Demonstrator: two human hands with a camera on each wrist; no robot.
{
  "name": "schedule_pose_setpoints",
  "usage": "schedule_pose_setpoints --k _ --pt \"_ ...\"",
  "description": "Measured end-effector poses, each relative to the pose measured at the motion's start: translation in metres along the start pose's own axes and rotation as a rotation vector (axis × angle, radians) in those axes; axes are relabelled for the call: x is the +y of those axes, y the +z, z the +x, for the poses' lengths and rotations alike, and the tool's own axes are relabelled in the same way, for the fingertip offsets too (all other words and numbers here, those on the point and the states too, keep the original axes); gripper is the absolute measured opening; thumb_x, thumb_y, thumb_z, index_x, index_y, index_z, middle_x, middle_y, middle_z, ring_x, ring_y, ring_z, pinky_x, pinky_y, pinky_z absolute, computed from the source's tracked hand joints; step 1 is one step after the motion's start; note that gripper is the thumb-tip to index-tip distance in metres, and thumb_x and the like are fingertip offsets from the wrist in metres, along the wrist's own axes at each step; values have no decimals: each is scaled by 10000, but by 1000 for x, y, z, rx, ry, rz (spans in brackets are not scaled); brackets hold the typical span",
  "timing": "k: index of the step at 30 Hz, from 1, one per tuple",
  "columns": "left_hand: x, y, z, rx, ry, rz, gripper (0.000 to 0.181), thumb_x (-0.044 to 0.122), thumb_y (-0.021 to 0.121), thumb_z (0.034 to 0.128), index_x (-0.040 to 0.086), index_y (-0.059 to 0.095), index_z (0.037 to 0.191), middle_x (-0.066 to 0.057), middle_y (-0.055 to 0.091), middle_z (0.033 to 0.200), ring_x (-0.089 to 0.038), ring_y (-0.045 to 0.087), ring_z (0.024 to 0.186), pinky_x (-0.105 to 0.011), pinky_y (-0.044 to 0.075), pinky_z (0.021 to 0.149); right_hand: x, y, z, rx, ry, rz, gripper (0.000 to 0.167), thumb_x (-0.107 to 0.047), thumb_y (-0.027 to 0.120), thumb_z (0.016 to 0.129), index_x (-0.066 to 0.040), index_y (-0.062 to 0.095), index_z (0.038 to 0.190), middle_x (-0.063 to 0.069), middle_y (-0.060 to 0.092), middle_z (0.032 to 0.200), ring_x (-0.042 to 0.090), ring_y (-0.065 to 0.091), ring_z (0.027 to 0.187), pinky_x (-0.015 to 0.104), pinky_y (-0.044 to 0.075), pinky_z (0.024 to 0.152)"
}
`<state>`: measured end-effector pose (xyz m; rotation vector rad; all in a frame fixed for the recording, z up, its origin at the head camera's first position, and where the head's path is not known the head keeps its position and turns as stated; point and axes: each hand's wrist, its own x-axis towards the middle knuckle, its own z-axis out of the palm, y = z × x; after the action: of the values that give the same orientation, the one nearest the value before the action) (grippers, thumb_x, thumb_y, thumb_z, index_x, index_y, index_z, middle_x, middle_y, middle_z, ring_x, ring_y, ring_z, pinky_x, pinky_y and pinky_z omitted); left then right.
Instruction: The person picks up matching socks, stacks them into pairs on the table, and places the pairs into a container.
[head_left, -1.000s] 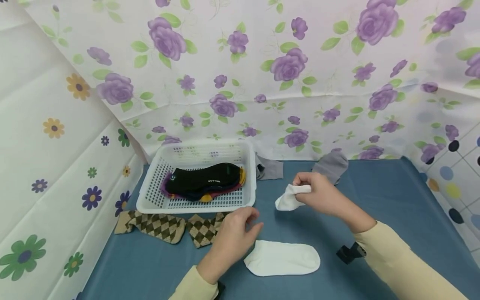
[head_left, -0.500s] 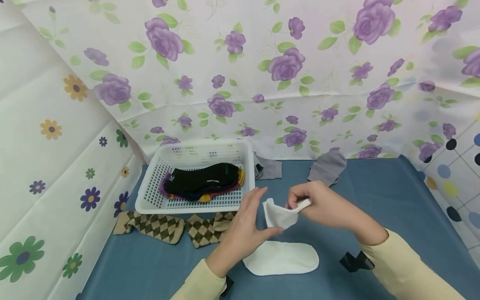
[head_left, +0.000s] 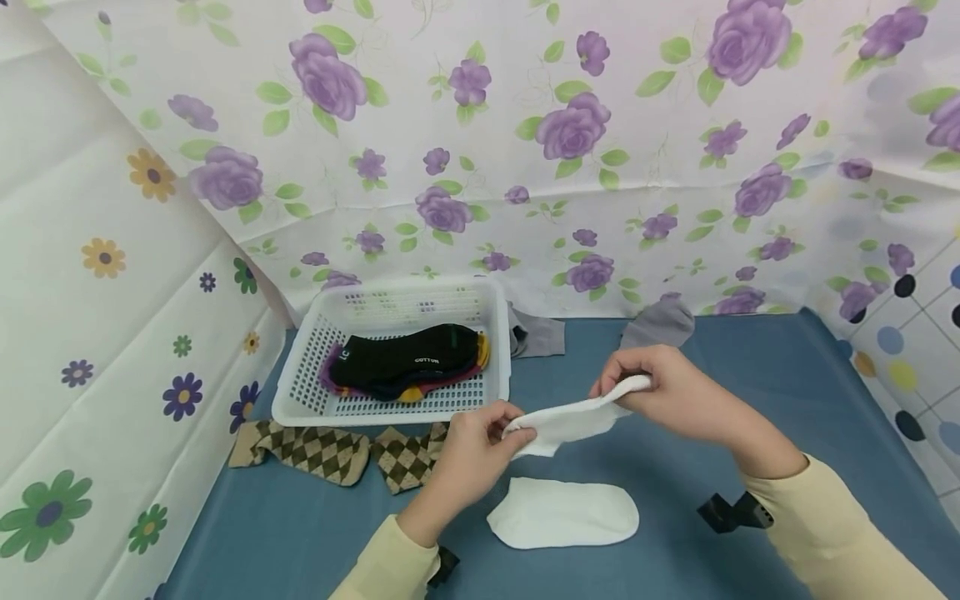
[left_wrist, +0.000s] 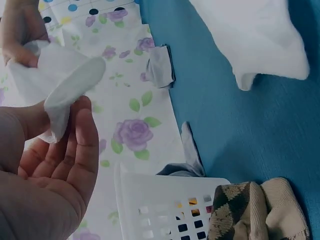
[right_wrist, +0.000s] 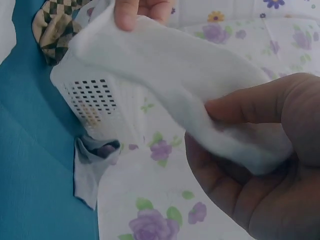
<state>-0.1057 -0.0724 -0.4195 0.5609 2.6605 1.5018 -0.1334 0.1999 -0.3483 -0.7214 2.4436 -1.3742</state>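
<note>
A white ankle sock [head_left: 573,422] is stretched in the air between both hands. My left hand [head_left: 476,450] pinches its left end between thumb and fingers; my right hand [head_left: 667,392] pinches the other end. The right wrist view shows the right thumb on top of the white sock [right_wrist: 185,75] with the fingers curled beneath. In the left wrist view the sock's edge [left_wrist: 75,80] passes between the left thumb and fingers. Below the hands a second white sock [head_left: 566,514] lies flat on the blue table [head_left: 300,542], toe to the right.
A white plastic basket [head_left: 390,421] at the back left holds several dark and coloured socks [head_left: 412,358]. Brown argyle socks [head_left: 322,454] lie along its front. One grey sock [head_left: 540,336] is beside it, another grey sock [head_left: 658,325] farther right by the floral backdrop [head_left: 450,167].
My left hand has come to the held white sock and taken its left end. The right hand, after moving down and left, has drawn back up and right, stretching the sock. The flat sock stays put.
</note>
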Motion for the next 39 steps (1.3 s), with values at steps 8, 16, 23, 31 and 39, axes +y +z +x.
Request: schedule_pose_setpoints --k 8,16,23,31,39 --pt "-3 -7 -2 86 -94 -57 126 380 640 876 258 662 900 47 613 722 -126 545 558 -238 460 478 11 -4 -3 63 62 -67 92 -243 654 885 -253 676 973 -34 668 961 124 662 787 298 540 627" --pt "11 -13 -7 62 -145 -303 198 303 532 956 132 560 1053 -131 622 973 -239 694 704 -301 567 613 19 -3 -8 104 138 -144 164 -413 674 837 -285 697 937 -62 688 887 129 641 667 280 512 565" --pt "24 -22 -9 97 -112 -246 142 209 542 957 119 573 1062 -129 693 823 -286 654 578 -285 496 457 21 -3 -12 134 179 -31 176 -304 688 848 -218 697 1001 40 690 914 190 599 509 306 476 464" --pt "19 -25 -10 114 -73 -343 137 107 649 876 74 689 1003 -164 701 834 -292 689 678 -332 561 582 31 4 -12 199 113 212 227 -165 646 883 -40 668 1070 161 692 983 223 707 783 325 572 676" --pt "23 -29 -16 176 9 -286 168 142 713 830 40 730 962 -106 709 972 -95 636 681 -227 517 573 30 11 -17 263 88 234 273 -204 507 973 -29 697 1062 85 684 1131 116 665 966 309 559 758"
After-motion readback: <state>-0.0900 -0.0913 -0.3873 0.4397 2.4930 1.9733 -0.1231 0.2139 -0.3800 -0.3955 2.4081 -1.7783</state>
